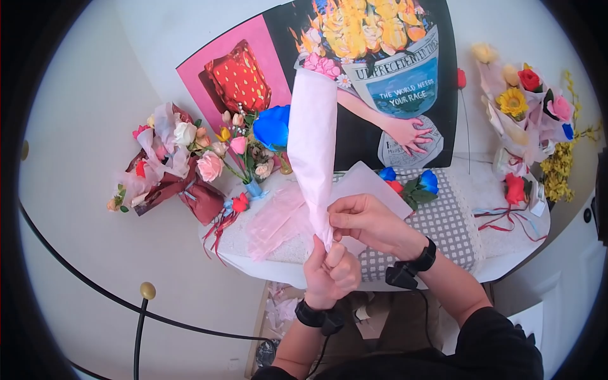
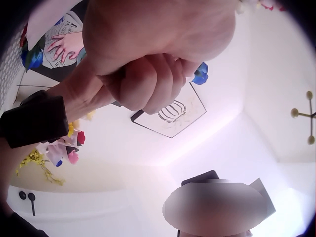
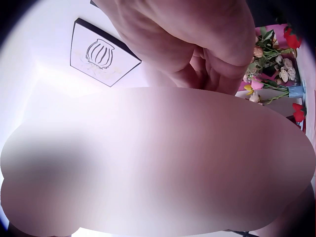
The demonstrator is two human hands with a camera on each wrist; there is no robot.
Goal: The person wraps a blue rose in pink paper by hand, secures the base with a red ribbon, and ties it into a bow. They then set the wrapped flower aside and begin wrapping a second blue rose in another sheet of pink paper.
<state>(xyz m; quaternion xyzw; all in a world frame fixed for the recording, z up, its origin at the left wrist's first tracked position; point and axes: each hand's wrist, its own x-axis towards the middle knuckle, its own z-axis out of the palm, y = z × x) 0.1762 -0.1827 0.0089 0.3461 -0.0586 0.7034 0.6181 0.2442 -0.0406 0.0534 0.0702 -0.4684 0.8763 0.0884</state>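
Observation:
Both hands work on a narrow cone of pale pink wrapping paper [image 1: 312, 133], standing nearly upright above the table. My left hand [image 1: 332, 273] grips its gathered lower end, fingers curled round and thumb up. Just above, at the paper's right edge, my right hand [image 1: 370, 221] pinches a fold between thumb and fingers. A large blue rose [image 1: 272, 128] peeks out past the cone's left side; its stem is hidden. In the left wrist view a blue bloom [image 2: 200, 74] appears beyond the curled fingers. The right wrist view has the right hand [image 3: 197, 44] from below, fingers bent.
On the table [image 1: 278, 272] lie pink tissue sheets [image 1: 275, 221], a pale paper sheet [image 1: 383, 190] and blue roses [image 1: 428, 182] on a checked cloth [image 1: 443, 221]. Wrapped bouquets stand left [image 1: 196, 190] and right [image 1: 516, 114]. A painted poster [image 1: 354, 126] leans behind.

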